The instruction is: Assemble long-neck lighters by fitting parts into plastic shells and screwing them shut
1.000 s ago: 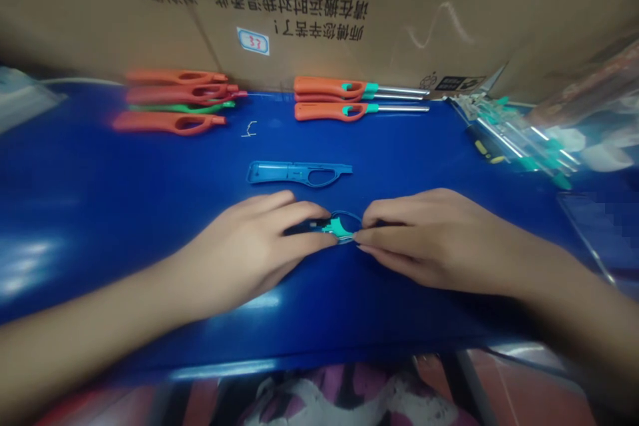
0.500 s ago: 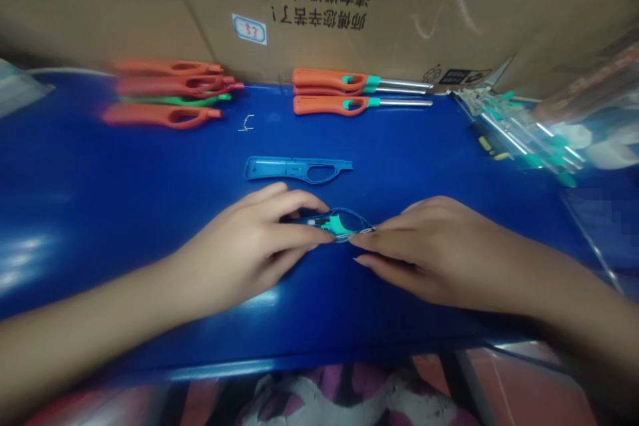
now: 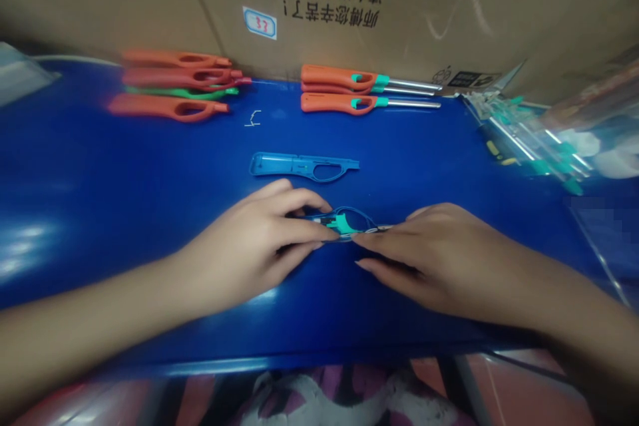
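A blue lighter shell half with a teal trigger piece lies on the blue table between my hands. My left hand covers its handle end, fingers curled and pinching it. My right hand pinches its front end with thumb and forefinger, where a thin metal tube shows. A second, empty blue shell half lies flat just beyond my hands.
Orange and green shell halves lie at the back left. Finished orange lighters with metal tubes lie at the back centre. A small wire clip sits between them. Plastic bags of parts are at the right. A cardboard box walls the back.
My right hand has slid a little to the right along the part, uncovering more of the loop and teal trigger. My left hand stays on the handle end.
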Tool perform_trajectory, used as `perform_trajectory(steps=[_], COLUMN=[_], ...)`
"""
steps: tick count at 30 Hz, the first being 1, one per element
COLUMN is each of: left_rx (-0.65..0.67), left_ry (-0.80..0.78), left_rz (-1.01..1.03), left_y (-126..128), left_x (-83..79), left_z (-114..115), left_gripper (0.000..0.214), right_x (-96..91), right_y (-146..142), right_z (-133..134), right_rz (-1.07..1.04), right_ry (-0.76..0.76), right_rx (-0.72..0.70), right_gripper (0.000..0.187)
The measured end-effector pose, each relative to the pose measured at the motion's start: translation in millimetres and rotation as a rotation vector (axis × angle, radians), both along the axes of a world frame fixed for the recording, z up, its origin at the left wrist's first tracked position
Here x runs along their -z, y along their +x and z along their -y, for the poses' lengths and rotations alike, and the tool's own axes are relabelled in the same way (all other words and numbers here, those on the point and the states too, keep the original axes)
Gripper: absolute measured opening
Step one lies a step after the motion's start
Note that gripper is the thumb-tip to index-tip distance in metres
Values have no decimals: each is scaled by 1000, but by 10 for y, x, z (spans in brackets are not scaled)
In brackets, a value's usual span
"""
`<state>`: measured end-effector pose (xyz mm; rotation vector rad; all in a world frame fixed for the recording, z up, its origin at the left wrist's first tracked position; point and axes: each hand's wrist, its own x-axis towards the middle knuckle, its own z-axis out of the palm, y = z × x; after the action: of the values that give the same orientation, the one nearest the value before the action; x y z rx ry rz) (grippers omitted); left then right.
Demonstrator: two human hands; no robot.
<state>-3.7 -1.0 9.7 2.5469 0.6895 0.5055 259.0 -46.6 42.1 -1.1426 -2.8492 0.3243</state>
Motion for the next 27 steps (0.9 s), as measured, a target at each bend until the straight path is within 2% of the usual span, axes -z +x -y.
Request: perform_trajectory(steps=[6, 23, 27], left_rx=[-14, -28, -17], left_ry=[22, 33, 23], left_rz=[31, 10, 14], left_y=[0, 9, 4], left_x=[9, 39, 42], left_z=[13, 0, 1], left_gripper=[21, 26, 28], right_x=[2, 37, 23], right_y=[4, 28, 4], right_z=[-5, 26, 12], right_rz=[-27, 42, 16], right_ry=[-51, 128, 57], right_rx=[33, -3, 32], right_gripper=[25, 30, 28])
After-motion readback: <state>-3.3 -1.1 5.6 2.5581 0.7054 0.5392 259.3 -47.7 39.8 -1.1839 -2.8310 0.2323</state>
